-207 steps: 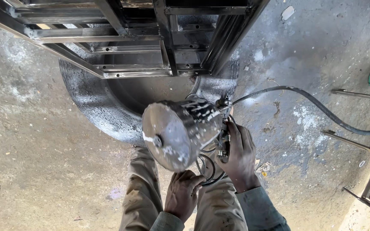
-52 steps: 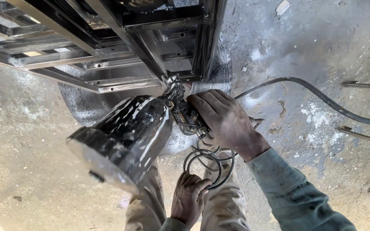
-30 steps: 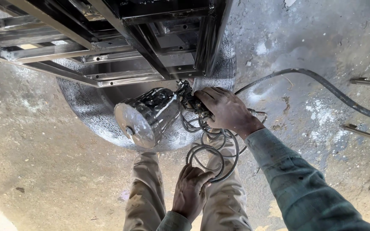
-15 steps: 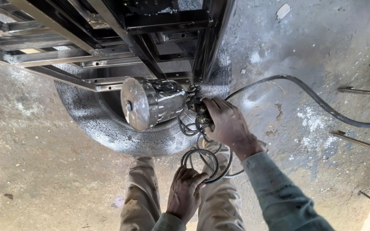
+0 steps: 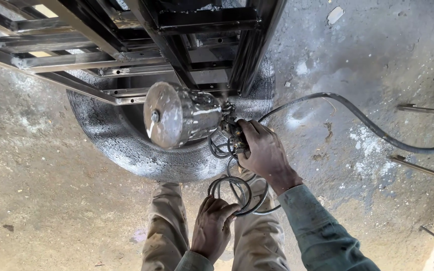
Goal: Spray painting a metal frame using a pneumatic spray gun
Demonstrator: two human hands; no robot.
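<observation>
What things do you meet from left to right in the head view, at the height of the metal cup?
Old tyre → metal cup → right hand on the spray gun → black hose → thin metal bars on the floor.

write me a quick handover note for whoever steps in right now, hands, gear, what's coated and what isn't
Right hand: gripping the spray gun, its metal cup tipped sideways toward the tyre.
Left hand: holding the coiled hose loops near the knees.
Hose trails right across the concrete floor.
Metal frame rests on the old tyre.
Done: the frame's right-hand bars look dark and coated.
Left: the left-hand bars look bare and silvery.
</observation>
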